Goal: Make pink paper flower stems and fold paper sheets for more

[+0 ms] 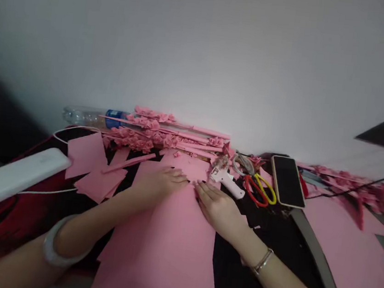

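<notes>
A large pink sheet of paper (pixel 180 249) stretches from the near table edge toward the back, curving up slightly in its middle. My left hand (pixel 165 181) lies flat across its far part, fingers extended to the right. Opposite it, my right hand (pixel 217 207) rests on the paper's right side with fingers stretched toward the left hand. The fingertips of both hands nearly meet. More pink paper shows beneath the sheet at its left side. Just beyond my right hand lies a white glue gun (pixel 227 182).
Pink paper flowers (pixel 151 137) are piled along the wall near a plastic bottle (pixel 87 116). Scissors with red and yellow handles (pixel 259 189) and a phone (pixel 288 182) lie right. Pink squares (pixel 89 153) and a long white device (pixel 14 179) sit left. Another pink sheet (pixel 352 259) lies far right.
</notes>
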Available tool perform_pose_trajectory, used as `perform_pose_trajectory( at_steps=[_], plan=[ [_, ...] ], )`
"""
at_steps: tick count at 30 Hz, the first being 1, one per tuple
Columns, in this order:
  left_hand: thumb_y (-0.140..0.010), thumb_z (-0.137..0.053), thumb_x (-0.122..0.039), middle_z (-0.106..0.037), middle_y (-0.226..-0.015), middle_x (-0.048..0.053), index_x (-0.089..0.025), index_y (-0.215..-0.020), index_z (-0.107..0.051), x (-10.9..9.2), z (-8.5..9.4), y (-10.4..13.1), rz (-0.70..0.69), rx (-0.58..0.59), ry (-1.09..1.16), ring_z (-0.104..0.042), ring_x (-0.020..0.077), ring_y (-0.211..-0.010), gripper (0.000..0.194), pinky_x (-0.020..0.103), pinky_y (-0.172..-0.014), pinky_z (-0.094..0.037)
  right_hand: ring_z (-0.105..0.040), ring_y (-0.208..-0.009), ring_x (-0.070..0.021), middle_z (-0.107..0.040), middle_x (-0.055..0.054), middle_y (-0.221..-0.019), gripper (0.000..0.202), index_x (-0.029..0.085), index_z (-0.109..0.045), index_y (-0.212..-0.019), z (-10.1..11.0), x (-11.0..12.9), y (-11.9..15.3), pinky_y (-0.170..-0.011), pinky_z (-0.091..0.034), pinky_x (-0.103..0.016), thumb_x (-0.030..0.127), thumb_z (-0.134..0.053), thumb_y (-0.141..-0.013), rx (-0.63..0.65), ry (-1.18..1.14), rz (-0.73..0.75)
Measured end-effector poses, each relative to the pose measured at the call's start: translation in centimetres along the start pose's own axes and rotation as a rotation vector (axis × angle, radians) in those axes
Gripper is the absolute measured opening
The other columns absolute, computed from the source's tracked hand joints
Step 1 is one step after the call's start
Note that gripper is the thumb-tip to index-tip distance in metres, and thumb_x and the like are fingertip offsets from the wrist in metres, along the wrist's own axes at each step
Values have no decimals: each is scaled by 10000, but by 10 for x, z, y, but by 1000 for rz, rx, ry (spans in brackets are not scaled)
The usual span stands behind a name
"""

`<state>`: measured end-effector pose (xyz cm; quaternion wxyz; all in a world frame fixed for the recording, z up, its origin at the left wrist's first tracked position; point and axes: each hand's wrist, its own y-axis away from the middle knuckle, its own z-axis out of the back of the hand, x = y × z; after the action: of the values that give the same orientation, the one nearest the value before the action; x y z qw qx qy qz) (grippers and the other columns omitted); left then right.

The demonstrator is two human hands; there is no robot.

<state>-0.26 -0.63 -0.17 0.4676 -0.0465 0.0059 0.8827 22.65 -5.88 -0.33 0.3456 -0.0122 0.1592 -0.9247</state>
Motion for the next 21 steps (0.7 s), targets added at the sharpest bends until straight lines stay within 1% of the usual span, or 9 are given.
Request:
perform_pose_trajectory(
  at_steps=[2,5,7,9,11,13,16,18,21],
  plan=[
    [-914,-382,-77,-515,-1436,126,-117,-1365,-483,-4,-3,4,17,-1,-17,-441,234,-1349,464,374,-1116,-325,-655,-1119,-267,-653,-189,-1255,362,18,-606,-1262,0,1,0,-993,-525,-394,90,-515,-918,4,13,-16],
    [-867,-364,-20,-419,-1499,165,-61,-1416,-403,-14,-10,9,57,1,-74,-374,247,-1395,552,366,-1133,-305,-648,-1129,-281,-643,-213,-1259,370,-2,-604,-1256,-1,2,2,-973,-539,-398,56,-525,-899,1,39,-23],
    [-846,-336,7,-375,-1522,173,-52,-1434,-372,-23,-13,13,94,6,-128,-345,258,-1410,592,388,-1133,-307,-654,-1117,-283,-649,-219,-1246,364,-8,-610,-1244,-1,3,2,-950,-554,-393,48,-522,-896,-20,42,-26],
    [-837,-310,22,-375,-1523,166,-65,-1437,-372,-31,-14,15,134,7,-171,-358,258,-1403,609,405,-1119,-325,-673,-1080,-276,-676,-207,-1208,339,3,-631,-1216,0,4,2,-916,-572,-382,52,-518,-900,-57,21,-40],
    [-839,-299,25,-406,-1510,152,-86,-1427,-395,-38,-12,15,171,-7,-199,-400,256,-1379,606,421,-1106,-339,-698,-1016,-267,-714,-183,-1139,291,29,-671,-1149,1,5,2,-877,-585,-371,55,-525,-899,-103,-16,-55],
    [-855,-310,13,-460,-1476,147,-97,-1401,-437,-41,-10,14,187,-38,-207,-449,272,-1341,571,462,-1103,-333,-712,-952,-258,-743,-155,-1067,236,67,-702,-1064,1,4,2,-845,-588,-364,59,-539,-894,-131,-58,-67],
    [-901,-367,-41,-595,-1349,126,-126,-1310,-537,-37,-5,10,156,-101,-145,-507,290,-1272,451,526,-1110,-294,-715,-863,-241,-757,-120,-975,186,123,-710,-964,-1,2,2,-787,-583,-355,75,-544,-898,-135,-124,-101],
    [-920,-408,-70,-677,-1218,77,-168,-1194,-615,-31,-3,7,123,-133,-55,-543,261,-1219,357,517,-1121,-275,-706,-802,-227,-754,-103,-906,178,145,-701,-921,-3,1,3,-735,-575,-342,78,-537,-900,-134,-170,-126],
    [-927,-425,-75,-719,-1080,26,-195,-1033,-665,-22,-2,4,84,-157,73,-604,207,-1094,288,471,-1117,-290,-693,-772,-210,-741,-90,-858,193,164,-687,-915,-3,-1,5,-708,-559,-322,74,-517,-905,-129,-225,-150]
  ],
)
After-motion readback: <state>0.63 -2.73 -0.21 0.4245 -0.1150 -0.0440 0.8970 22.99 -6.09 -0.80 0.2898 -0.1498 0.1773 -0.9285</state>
